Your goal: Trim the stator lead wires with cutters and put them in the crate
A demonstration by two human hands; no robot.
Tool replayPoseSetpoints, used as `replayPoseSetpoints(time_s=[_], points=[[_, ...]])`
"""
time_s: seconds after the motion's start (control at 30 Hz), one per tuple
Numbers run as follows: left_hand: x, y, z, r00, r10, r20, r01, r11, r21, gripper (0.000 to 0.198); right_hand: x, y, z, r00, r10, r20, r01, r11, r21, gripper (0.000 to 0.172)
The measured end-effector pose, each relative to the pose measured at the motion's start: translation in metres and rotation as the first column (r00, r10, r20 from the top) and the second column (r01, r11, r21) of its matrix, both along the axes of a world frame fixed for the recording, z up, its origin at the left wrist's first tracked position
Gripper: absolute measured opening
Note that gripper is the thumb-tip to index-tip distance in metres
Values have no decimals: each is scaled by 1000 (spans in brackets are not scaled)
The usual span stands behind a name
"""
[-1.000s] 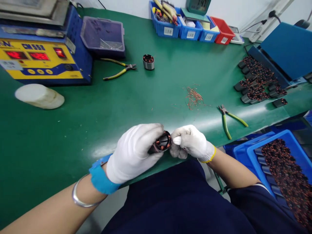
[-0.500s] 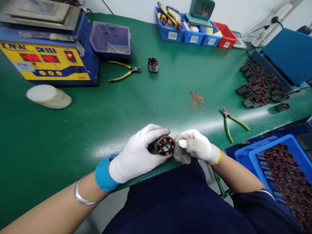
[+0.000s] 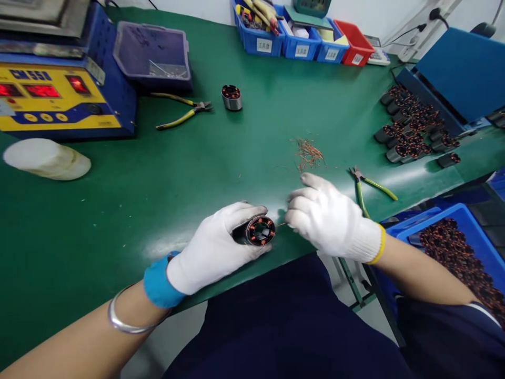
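Note:
My left hand (image 3: 221, 245), in a white glove with a blue cuff, grips a dark cylindrical stator (image 3: 261, 230), its copper-wound open end turned up. To its right is my right hand (image 3: 325, 216), gloved in white, its fingers curled and pressed together. A thin copper strand shows between its fingertips and the stator. Behind that hand lies a small pile of copper wire clippings (image 3: 309, 153). Green-handled cutters (image 3: 361, 184) rest open at its right. Another stator (image 3: 231, 98) stands alone farther back, beside yellow-handled cutters (image 3: 189, 110).
A yellow-blue machine (image 3: 59, 100), a white cylinder (image 3: 47, 159) and a purple bin (image 3: 153, 55) are at the left. Small blue bins (image 3: 263, 45) and a red bin (image 3: 351, 42) line the back. Many stators (image 3: 410, 126) stand right; more fill a blue crate (image 3: 469, 221).
My right hand has moved away from the stator to the right, and a copper strand now shows between them. The view has shifted, moving the table items leftward and slightly up.

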State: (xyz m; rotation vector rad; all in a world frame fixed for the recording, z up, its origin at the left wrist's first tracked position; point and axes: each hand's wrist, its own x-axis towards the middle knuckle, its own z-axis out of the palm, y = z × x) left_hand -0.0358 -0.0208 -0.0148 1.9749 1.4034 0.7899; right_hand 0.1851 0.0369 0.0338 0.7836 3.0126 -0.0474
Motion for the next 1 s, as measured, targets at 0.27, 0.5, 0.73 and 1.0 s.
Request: replayPoseSetpoints(time_s=[0.27,0.5,0.73,1.0], points=[[-6,17,-8,952,222,-211,-224,974,11,59,146,19,-14,625,-780,14,778,625,62,104],[1,33,7,957,220,-189,-244,963,-117,60,175,4,-31,526,-808,265,831,555,43,88],[0,50,4,974,149,-170,-185,957,-223,28,142,18,-20,455,-802,386,795,561,230,41],[-2,47,-11,983,170,65,-149,957,-248,20,141,6,-51,499,-824,-268,856,517,2,66]])
